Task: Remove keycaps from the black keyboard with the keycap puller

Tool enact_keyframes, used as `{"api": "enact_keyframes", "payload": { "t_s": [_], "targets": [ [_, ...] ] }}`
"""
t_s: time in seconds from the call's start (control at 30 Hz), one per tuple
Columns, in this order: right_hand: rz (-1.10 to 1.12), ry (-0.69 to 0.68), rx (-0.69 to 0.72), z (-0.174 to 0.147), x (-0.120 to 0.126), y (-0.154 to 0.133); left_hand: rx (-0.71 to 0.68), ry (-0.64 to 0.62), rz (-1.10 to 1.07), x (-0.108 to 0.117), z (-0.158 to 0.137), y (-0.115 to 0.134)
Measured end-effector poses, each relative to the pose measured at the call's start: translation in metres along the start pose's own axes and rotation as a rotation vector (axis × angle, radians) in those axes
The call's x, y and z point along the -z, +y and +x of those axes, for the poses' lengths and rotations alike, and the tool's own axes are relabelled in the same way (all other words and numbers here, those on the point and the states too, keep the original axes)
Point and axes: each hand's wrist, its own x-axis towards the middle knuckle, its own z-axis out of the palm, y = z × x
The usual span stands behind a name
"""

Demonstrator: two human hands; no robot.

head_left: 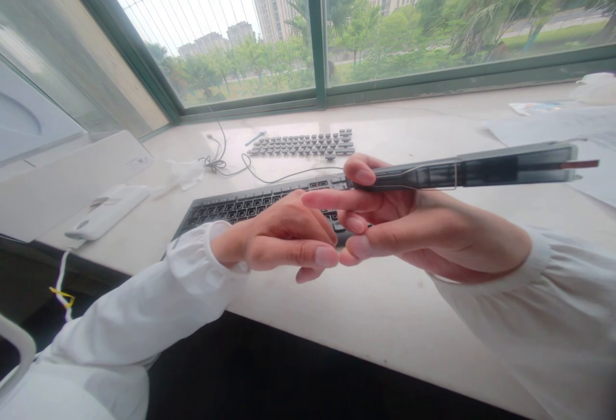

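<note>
I'm seeing the pale desk (375, 304) taking up most of the view, with the black keyboard (250, 203) lying on it behind my hands and a set of loose keycaps (304, 144) lying further back. My right hand (423, 227) is pinching a long dark keycap puller tool (481, 170) between thumb and fingers, holding it flat above the desk, pointing right. My left hand (279, 237) is loosely curled, holding nothing, fingertips touching the right-hand fingers.
</note>
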Motion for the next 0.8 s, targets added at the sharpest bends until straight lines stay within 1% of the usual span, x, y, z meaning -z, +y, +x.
{"api": "enact_keyframes", "payload": {
  "t_s": [0.17, 0.5, 0.7, 0.8],
  "targets": [
    [0.001, 0.004, -0.015, -0.0004, 0.0009, 0.0005, 0.009, 0.007, -0.005, -0.0006, -0.0004, -0.0018],
    [0.034, -0.004, -0.001, -0.0001, -0.0018, -0.0024, 0.002, -0.006, -0.004, 0.0010, -0.0020, -0.0028],
    [0.012, 0.043, 0.033, -0.0009, -0.0006, -0.0011, -0.001, -0.010, 0.004, 0.0016, -0.0034, -0.0023],
    [0.023, 0.025, 0.028, -0.0006, 0.0009, 0.0009, 0.004, -0.007, 0.011, 0.0009, -0.0030, -0.0014]
  ]
}}
